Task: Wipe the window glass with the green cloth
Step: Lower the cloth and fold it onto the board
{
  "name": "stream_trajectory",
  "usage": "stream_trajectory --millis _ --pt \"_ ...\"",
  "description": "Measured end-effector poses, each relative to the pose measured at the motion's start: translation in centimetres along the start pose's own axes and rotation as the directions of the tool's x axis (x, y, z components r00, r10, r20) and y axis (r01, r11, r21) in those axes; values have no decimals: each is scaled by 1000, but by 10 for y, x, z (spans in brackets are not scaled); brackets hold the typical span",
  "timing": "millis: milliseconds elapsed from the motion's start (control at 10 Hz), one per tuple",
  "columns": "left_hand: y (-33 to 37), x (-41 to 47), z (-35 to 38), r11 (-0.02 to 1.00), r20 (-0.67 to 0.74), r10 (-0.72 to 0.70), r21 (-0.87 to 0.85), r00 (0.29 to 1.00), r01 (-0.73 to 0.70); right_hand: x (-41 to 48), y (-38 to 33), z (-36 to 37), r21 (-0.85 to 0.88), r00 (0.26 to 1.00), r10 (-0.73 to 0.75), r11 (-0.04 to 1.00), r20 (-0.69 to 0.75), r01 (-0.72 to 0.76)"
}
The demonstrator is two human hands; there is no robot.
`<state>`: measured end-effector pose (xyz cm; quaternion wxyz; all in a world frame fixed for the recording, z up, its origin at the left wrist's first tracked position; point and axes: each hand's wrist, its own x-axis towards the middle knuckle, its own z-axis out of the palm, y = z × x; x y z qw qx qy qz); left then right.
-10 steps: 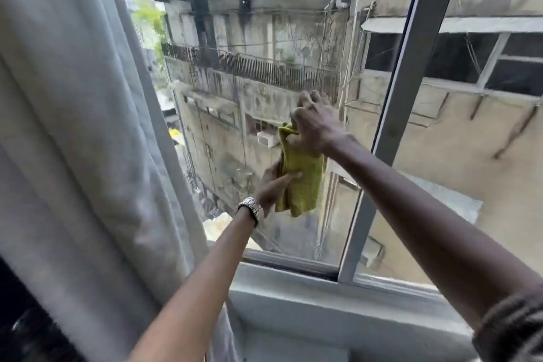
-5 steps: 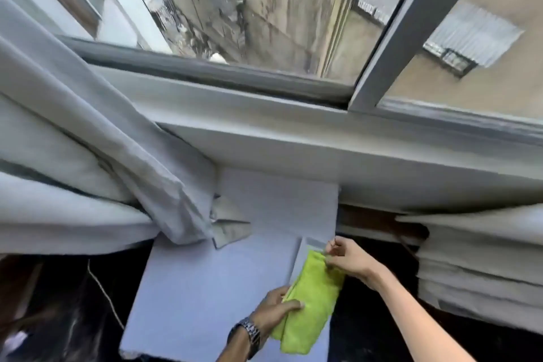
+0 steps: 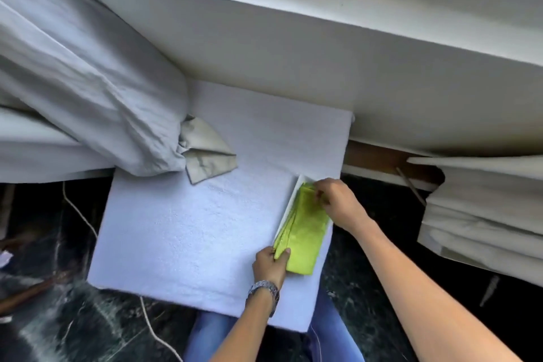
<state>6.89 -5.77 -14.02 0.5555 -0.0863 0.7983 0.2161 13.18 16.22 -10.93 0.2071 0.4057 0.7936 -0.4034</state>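
Both hands pinch the green cloth [image 3: 304, 236], left hand [image 3: 271, 263] near, right hand [image 3: 338, 203] far; loose folds could spring open.

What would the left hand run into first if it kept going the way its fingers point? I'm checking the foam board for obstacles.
Almost at once, the folded green cloth that the left hand already pinches; beyond it lies the right hand. Depth is uncertain.
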Motion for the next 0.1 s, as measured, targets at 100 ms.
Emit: stream_trajectory --millis 100 --pt "18 -10 -12 963 -46 -88 250 995 97 -15 -14 1 -182 1000 6 983 -28 -11"
